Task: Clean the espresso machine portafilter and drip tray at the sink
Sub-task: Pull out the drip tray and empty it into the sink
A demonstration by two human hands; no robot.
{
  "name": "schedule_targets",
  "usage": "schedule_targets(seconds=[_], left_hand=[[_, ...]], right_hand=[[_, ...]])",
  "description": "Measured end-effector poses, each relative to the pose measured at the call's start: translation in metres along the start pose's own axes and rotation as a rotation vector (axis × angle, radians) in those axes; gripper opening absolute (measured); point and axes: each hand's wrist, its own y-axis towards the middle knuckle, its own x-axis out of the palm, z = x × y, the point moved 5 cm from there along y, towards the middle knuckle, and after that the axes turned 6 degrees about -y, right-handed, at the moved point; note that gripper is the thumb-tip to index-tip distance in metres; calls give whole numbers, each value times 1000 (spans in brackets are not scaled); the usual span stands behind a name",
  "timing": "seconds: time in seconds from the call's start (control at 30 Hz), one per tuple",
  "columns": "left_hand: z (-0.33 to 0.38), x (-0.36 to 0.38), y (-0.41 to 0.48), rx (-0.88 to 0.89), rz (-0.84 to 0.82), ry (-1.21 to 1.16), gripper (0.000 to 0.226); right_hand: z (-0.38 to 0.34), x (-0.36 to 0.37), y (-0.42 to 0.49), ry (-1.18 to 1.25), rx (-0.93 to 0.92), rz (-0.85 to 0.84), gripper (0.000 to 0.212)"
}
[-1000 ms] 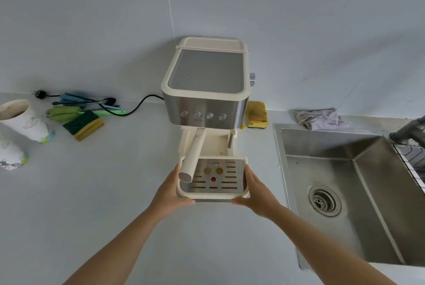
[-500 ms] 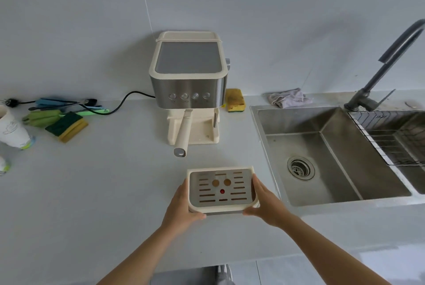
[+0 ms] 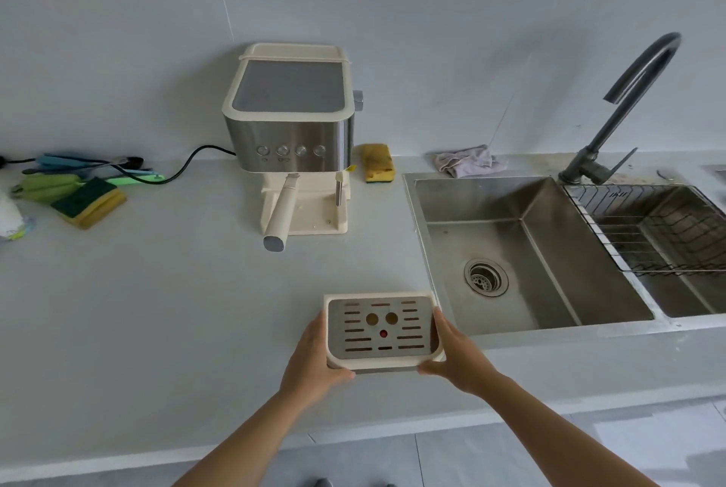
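Left hand [image 3: 314,363] and right hand [image 3: 451,357] grip the drip tray [image 3: 379,329] by its sides; carry it level (dregs may slosh) to the sink [image 3: 491,203]

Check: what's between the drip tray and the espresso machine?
Head view: only bare countertop lies between the drip tray and the espresso machine; the portafilter handle juts from the machine toward the tray.

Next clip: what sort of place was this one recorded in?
Most likely a home kitchen, though a small break room is possible: a steel sink with a tall tap set in a grey counter, an espresso machine against the tiled wall, and a yellow sponge beside it.
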Motion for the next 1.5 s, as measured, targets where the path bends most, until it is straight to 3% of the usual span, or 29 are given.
schedule_targets(seconds=[0.2,0.33,0.5,0.67,1.0,1.5], left_hand=[[4,5,-1,-7,-18,46,104],[22,-4,0,54,-6,201,97],[53,6,5,114,-202,544,83],[58,17,15,125,-291,680,74],[61,18,22,130,-330,695,66],[60,-33,12,134,-217,664,59]], right_hand=[[11,-1,0,-93,-5,2,97],[2,-6,5,-260,-74,45,102],[-20,-3,15,-428,-97,-56,83],[-28,1,23,-505,-145,-119,63],[-31,3,35,-518,-169,-187,63],[-78,1,36,-518,-238,-131,63]])
